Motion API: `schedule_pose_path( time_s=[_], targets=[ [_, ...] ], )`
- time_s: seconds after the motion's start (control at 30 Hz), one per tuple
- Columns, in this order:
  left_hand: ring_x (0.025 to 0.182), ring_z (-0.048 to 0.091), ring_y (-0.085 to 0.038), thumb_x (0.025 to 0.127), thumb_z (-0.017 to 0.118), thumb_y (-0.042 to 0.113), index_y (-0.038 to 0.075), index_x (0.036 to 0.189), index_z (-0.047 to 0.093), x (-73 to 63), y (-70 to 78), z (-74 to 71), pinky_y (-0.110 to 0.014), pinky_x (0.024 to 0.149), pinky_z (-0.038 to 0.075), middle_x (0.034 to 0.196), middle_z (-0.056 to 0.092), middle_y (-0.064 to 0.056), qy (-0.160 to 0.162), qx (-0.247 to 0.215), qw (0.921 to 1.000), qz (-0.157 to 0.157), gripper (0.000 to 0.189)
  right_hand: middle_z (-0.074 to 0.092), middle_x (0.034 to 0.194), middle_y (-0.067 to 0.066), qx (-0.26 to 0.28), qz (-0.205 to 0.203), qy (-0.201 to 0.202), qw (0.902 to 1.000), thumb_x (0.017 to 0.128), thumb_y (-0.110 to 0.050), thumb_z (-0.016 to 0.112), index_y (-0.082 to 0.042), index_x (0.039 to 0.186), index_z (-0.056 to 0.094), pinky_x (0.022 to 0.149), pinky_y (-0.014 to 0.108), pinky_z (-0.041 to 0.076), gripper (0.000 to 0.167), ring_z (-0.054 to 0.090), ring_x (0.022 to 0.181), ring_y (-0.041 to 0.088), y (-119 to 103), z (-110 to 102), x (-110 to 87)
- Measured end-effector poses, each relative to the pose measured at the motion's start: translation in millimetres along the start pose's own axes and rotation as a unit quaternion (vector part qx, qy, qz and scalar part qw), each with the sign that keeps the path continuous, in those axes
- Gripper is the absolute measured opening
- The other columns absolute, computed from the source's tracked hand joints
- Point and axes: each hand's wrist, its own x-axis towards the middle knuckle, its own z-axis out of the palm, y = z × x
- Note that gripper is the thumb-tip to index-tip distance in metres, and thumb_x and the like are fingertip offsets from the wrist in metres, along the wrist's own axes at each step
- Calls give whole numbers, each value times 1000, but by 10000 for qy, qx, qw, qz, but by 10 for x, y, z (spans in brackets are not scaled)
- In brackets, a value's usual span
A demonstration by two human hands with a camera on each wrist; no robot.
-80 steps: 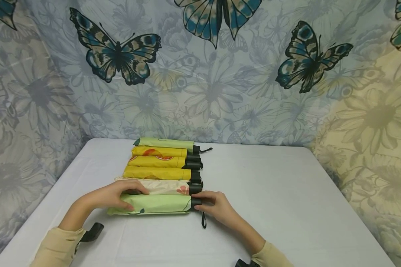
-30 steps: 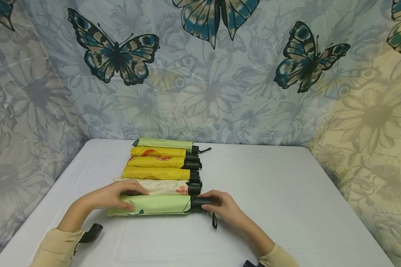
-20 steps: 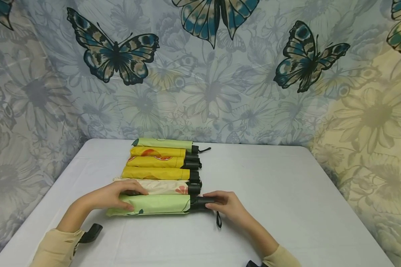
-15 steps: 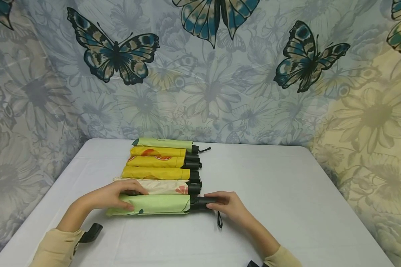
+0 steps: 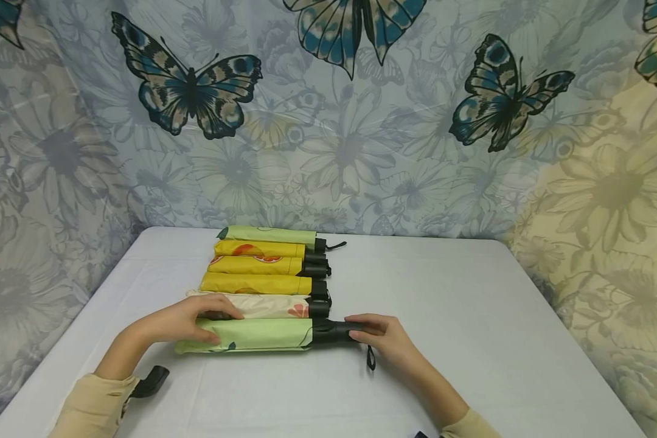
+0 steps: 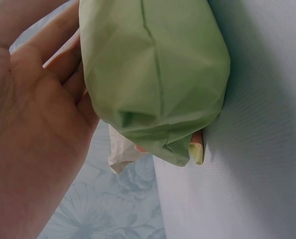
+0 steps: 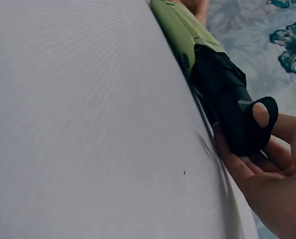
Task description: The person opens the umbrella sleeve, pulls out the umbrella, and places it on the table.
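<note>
A folded umbrella (image 5: 336,332) in a light green sleeve (image 5: 263,334) lies nearest the front, its black handle end sticking out to the right. My left hand (image 5: 188,319) holds the sleeve's left end, thumb on the near side and fingers over the far side; in the left wrist view the palm (image 6: 43,114) shows beside the sleeve's closed end. With thumb and fingers my right hand (image 5: 389,340) grips the handle's end, where a black wrist loop (image 5: 370,358) hangs. In the right wrist view the fingers (image 7: 237,167) lie beneath the handle.
Behind it lie several more sleeved umbrellas in a row: a cream one (image 5: 274,305), yellow ones (image 5: 257,284) and a green one (image 5: 271,235) at the back, handles to the right. They rest on a white table (image 5: 443,292) before a butterfly-patterned cloth (image 5: 350,152).
My right hand has moved to the right with the umbrella handle, so more of the black part shows outside the green sleeve. The left hand and the sleeve have stayed in place.
</note>
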Motion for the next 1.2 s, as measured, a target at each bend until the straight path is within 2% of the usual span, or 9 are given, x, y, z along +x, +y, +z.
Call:
schedule_pose_path(
  time_s=[0.17,0.47,0.7,0.97,1.2],
  targets=[
    [117,56,-10,85,75,31,17,132,61,3,-6,3,-22,97,48,128,61,-1,20,21,10000,83,50,64,130,16,113,128,69,9998,88,-27,73,-7,125,66,86,15,53,43,67,110,11,30,-66,-64],
    [116,57,-12,85,75,33,19,131,61,4,-34,4,-22,97,49,128,61,0,13,-60,10000,26,50,63,132,16,234,257,156,9993,88,-27,72,-6,126,65,89,13,50,44,65,115,14,50,-149,-154],
    [117,56,-12,86,74,32,20,131,61,9,-39,10,-23,97,49,127,61,0,3,-79,10000,51,48,65,128,17,317,310,214,9988,88,-27,72,-4,128,63,88,14,51,47,67,105,3,50,-199,-201],
    [115,57,-7,87,73,32,20,130,62,17,-36,14,-23,96,49,125,62,2,57,36,9999,87,46,63,131,18,48,151,298,9994,90,-26,70,-4,127,64,89,12,50,43,65,104,-3,62,-250,-204],
    [114,56,-3,87,73,29,20,129,63,14,-52,14,-22,96,49,124,62,1,55,-127,9999,51,44,64,130,17,-109,138,291,9994,91,-26,69,-6,127,64,88,13,50,41,64,102,-3,54,-281,-230]
  ],
)
